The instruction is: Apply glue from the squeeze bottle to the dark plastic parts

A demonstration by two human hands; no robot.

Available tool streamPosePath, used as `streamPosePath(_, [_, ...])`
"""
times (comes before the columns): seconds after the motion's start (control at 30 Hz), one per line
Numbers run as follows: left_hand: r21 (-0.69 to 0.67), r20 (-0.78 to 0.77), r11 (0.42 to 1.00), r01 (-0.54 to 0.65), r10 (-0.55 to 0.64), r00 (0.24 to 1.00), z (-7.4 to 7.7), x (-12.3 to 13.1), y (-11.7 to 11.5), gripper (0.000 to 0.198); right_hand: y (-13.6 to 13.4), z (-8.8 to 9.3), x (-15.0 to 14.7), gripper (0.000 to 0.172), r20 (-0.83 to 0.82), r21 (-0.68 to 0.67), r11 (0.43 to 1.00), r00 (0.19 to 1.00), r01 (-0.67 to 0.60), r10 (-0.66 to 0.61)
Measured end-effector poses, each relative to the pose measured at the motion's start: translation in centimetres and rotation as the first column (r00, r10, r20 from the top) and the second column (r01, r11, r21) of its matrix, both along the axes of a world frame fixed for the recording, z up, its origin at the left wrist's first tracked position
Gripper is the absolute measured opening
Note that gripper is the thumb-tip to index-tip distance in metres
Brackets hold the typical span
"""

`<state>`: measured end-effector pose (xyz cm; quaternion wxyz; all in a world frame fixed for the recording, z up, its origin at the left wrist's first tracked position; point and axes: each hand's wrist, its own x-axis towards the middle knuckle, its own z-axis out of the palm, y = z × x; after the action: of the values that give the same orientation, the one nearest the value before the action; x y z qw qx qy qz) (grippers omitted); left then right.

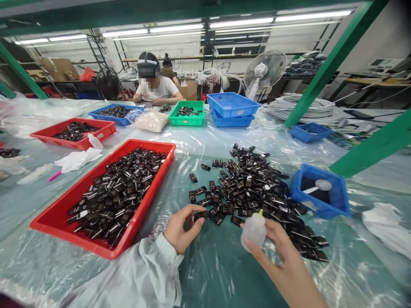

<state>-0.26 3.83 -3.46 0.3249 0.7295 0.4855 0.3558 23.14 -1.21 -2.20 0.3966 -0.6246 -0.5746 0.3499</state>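
Left hand [181, 231]: seen from the head, thumb and forefinger pinch one dark part [199, 216] at the near edge of the pile.
Right hand [279, 250]: fingers wrap a translucent squeeze bottle [254, 232], yellow tip [260, 212] upward; the hands are apart from each other.
Pile: loose dark pieces [257, 179] lie on the worktop [205, 269] just beyond both hands, spreading rightward.
Red tray [73, 242]: left of the left hand, heaped with similar pieces.
Blue bin [339, 190]: beyond and right of the right hand, a spoon [323, 185] inside.
Spill risk: tilting or squeezing the bottle could drip any liquid over the pieces.
Scatter risk: brushing knuckles could disturb the pile.
Writing: the green bin's [174, 119] label [185, 122], ahead of the left hand, is too small to read; no brand is legible.
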Motion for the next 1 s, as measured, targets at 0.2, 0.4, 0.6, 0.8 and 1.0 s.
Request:
streamPosePath(0.2, [-0.316, 0.389, 0.948, 0.046, 0.085, 0.917, 0.2, 0.5, -0.1, 0.05, -0.8, 0.3, -0.8, 0.035, 0.006, 0.059, 0.998, 1.0, 0.029, -0.03])
streamPosePath(0.4, [-0.538, 0.615, 0.817, 0.207, 0.212, 0.759, 0.8, 1.6, -1.3, 0.044, -1.0, 0.5, -0.6, 0.034, 0.049, 0.051, 0.998, 0.998, -0.049, 0.046])
streamPosePath(0.6, [-0.547, 0.687, 0.781, 0.302, 0.213, 0.695, 1.4, 1.3, -1.2, 0.045, -1.0, 0.5, -0.3, 0.031, 0.087, 0.015, 0.994, 0.991, -0.104, 0.102])
streamPosePath(0.8, [-0.571, 0.689, 0.765, 0.298, 0.249, 0.68, 1.1, 1.0, -1.0, 0.042, -1.2, 0.5, -0.5, 0.031, 0.103, 0.074, 0.994, 0.992, -0.082, 0.074])
streamPosePath(1.0, [-0.552, 0.699, 0.776, 0.305, 0.232, 0.676, 1.1, 0.6, -0.7, 0.042, -1.2, 0.5, -0.8, 0.029, 0.071, 0.131, 0.991, 0.997, 0.013, -0.023])
